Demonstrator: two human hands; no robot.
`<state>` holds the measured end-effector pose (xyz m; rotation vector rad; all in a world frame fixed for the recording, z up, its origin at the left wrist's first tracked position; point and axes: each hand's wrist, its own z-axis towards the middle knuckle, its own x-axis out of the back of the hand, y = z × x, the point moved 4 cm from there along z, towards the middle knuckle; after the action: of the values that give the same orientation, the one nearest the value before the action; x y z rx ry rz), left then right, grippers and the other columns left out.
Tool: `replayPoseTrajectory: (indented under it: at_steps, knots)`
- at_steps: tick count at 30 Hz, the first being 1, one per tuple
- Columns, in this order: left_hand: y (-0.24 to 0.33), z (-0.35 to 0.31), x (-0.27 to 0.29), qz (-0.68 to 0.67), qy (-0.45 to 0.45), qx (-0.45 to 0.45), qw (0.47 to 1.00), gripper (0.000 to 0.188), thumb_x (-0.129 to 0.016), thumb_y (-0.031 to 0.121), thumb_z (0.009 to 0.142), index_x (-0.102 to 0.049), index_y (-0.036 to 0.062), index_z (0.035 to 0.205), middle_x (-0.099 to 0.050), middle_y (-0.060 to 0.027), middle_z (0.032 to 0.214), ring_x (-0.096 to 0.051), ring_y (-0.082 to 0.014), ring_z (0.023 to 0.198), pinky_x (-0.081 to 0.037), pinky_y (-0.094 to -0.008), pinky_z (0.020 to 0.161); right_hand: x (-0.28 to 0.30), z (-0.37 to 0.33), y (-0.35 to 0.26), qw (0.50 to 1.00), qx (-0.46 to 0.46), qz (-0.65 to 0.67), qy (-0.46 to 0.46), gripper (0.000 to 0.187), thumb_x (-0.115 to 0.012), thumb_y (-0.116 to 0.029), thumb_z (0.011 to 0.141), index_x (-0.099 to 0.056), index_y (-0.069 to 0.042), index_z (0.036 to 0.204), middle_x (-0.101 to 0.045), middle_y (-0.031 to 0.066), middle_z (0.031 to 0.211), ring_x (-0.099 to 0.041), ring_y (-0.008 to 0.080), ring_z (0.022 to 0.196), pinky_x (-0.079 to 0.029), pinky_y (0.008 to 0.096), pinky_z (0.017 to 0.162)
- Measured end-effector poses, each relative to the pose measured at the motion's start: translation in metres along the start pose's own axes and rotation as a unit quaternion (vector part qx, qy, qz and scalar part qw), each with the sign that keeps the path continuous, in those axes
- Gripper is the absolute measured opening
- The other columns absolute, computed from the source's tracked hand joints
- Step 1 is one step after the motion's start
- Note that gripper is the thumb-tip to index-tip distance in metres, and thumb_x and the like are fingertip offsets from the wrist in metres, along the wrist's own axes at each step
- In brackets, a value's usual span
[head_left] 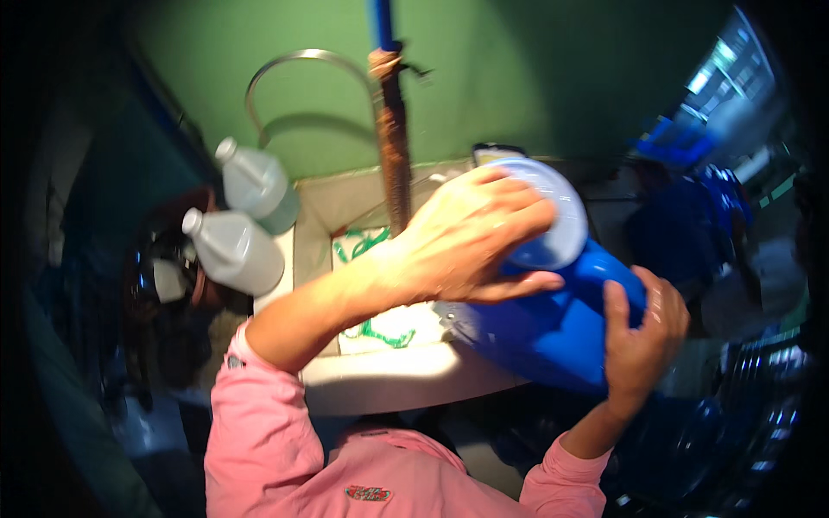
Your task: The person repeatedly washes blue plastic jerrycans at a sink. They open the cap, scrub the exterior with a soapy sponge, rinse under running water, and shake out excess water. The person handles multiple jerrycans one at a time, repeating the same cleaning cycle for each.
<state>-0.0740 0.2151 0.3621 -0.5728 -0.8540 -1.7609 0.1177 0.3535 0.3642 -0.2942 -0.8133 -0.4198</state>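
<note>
My left hand (484, 229) reaches across the basin with its fingers bent over a pale round cap (566, 220). Its thumb lies along the side of a large blue plastic water jug (544, 332). The jug is tilted, and its capped end points up and away from me. With thumb and fingers spread around the jug's right side, my right hand (643, 341) holds it. My left hand hides part of the cap and the jug's neck. Both hands look wet.
Two translucent jugs (237, 255) stand left of the white sink (406, 380). Green straps (384, 335) lie in it. A brown-wrapped pipe (394, 142) rises before the green wall (484, 78), beside a curved metal tube (302, 54). Blue containers (682, 432) sit at lower right.
</note>
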Motion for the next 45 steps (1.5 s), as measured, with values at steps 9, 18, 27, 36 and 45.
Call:
replayPoseTrajectory:
  at_steps: [9, 18, 27, 36, 45]
  knots:
    - [-0.167, -0.222, -0.148, -0.249, 0.104, 0.374, 0.887, 0.053, -0.042, 0.046, 0.105, -0.055, 0.0012, 0.130, -0.060, -0.0187, 0.117, -0.061, -0.0359, 0.109, -0.048, -0.0405, 0.095, -0.013, -0.004, 0.018, 0.989, -0.113, 0.071, -0.067, 0.035, -0.056, -0.026, 0.104, -0.063, 0.002, 0.124, -0.065, 0.0179, 0.121, -0.061, 0.0286, 0.112, -0.045, 0.0394, 0.102]
    - [-0.214, -0.432, -0.478, 0.139, -0.233, 0.302, 0.914, 0.042, -0.061, 0.030, 0.090, -0.061, 0.0071, 0.125, -0.057, -0.0145, 0.130, -0.040, -0.0364, 0.140, -0.023, -0.0502, 0.121, 0.000, -0.016, 0.040, 0.994, -0.026, -0.103, -0.016, 0.051, -0.047, -0.039, 0.105, -0.067, 0.007, 0.114, -0.068, 0.0247, 0.111, -0.063, 0.0390, 0.101, -0.047, 0.0468, 0.093]
    - [-0.220, -0.471, -0.452, 0.050, -0.349, 0.301, 0.886, 0.024, -0.053, 0.015, 0.090, -0.064, 0.0147, 0.111, -0.060, -0.0066, 0.106, -0.059, -0.0236, 0.103, -0.043, -0.0396, 0.089, 0.014, -0.029, 0.063, 0.991, -0.022, -0.125, 0.030, 0.063, -0.048, -0.055, 0.099, -0.067, 0.004, 0.110, -0.068, 0.0252, 0.103, -0.065, 0.0351, 0.092, -0.048, 0.0475, 0.085]
    - [-0.263, -0.365, -0.318, 0.093, -0.176, 0.448, 0.872, 0.035, -0.065, 0.005, 0.076, -0.066, 0.0049, 0.111, -0.065, -0.0110, 0.113, -0.058, -0.0275, 0.109, -0.043, -0.0418, 0.094, -0.014, 0.001, -0.010, 0.994, -0.042, -0.089, -0.038, 0.048, -0.050, -0.038, 0.105, -0.068, 0.004, 0.115, -0.071, 0.0235, 0.108, -0.067, 0.0386, 0.097, -0.050, 0.0470, 0.088]
    - [-0.278, -0.345, -0.305, 0.052, -0.029, 0.538, 0.841, 0.031, -0.067, 0.011, 0.077, -0.066, 0.0107, 0.108, -0.060, -0.0094, 0.111, -0.058, -0.0300, 0.107, -0.043, -0.0440, 0.092, -0.013, -0.009, 0.018, 0.987, -0.129, -0.088, -0.047, 0.043, -0.048, -0.037, 0.106, -0.062, -0.003, 0.127, -0.065, 0.0178, 0.123, -0.061, 0.0320, 0.114, -0.045, 0.0453, 0.104]
